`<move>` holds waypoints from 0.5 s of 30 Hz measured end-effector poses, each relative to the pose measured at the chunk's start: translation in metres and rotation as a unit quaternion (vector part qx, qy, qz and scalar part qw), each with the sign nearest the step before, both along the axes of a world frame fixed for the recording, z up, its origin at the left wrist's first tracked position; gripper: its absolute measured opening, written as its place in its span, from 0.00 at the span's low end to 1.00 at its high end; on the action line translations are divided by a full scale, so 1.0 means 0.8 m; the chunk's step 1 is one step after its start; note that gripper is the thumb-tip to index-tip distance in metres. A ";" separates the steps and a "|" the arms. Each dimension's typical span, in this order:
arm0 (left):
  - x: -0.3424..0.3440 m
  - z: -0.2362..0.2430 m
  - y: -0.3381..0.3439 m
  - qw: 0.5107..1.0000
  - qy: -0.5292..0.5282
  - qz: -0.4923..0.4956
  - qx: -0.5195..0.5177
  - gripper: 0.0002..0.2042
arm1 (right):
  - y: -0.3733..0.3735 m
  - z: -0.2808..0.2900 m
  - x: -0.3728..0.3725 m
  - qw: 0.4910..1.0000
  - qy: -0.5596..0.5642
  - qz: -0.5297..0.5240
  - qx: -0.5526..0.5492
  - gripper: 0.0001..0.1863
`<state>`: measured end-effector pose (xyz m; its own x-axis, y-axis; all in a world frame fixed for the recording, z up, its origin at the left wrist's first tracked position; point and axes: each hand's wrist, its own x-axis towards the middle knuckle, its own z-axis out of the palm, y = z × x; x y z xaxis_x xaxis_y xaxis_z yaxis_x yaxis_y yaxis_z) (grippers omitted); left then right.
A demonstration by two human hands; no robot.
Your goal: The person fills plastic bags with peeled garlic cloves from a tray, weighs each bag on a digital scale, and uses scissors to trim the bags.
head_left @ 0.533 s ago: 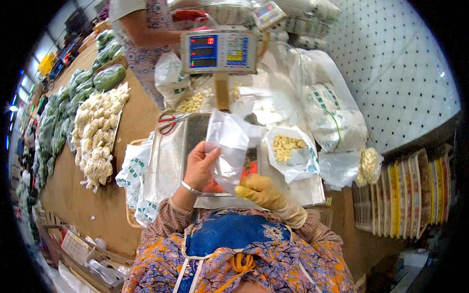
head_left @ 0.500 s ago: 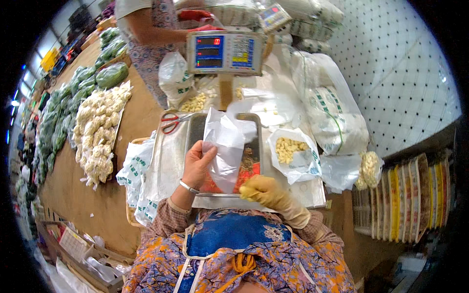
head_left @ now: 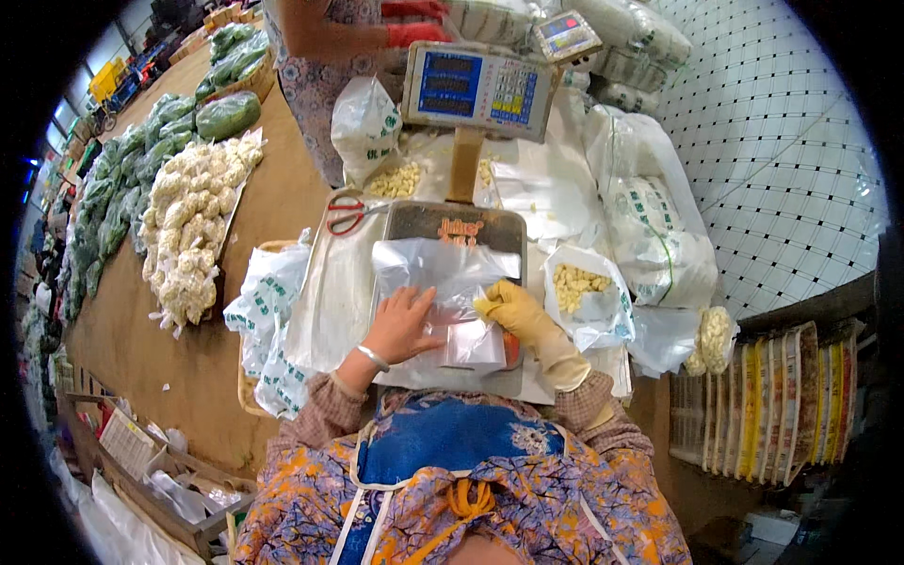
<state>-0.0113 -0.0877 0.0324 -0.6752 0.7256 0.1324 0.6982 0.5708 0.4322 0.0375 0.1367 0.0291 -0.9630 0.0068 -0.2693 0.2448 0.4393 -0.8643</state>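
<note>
A thin, translucent plastic bag (head_left: 428,264) lies spread over the metal pan of a weighing scale (head_left: 395,222). My bare left hand (head_left: 400,325), with a bangle at the wrist, rests on the bag's near left part with its fingers stretched out. On the right side, my right hand (head_left: 516,309), in a yellow rubber glove, pinches the bag's edge between thumb and fingers. Between my hands a white, folded-looking piece (head_left: 476,346) sits at the pan's near edge; whether it is part of the bag I cannot tell. Red print shows on the pan behind.
The scale's display (head_left: 478,89) stands on a post behind the pan. Red-handled scissors (head_left: 350,217) lie to the left, an open bag of peeled garlic cloves (head_left: 576,287) to the right. Filled white sacks (head_left: 650,217) line the right side. Across the table stands a person in red gloves (head_left: 414,36).
My left hand has let the upright white bag down onto the pan and now lies flat on it. My right hand has moved right and taken hold of its edge. The view has shifted slightly.
</note>
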 end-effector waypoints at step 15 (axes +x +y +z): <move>0.038 -0.045 0.028 0.983 -0.079 0.084 0.141 0.19 | -0.016 -0.061 0.024 0.965 -0.080 -0.176 -0.179 0.09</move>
<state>0.0192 -0.0654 -0.0033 -0.8103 0.5520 0.1966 0.5164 0.5141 0.6849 0.0564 0.1238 -0.0196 -0.8638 0.2044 -0.4605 0.4674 -0.0158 -0.8839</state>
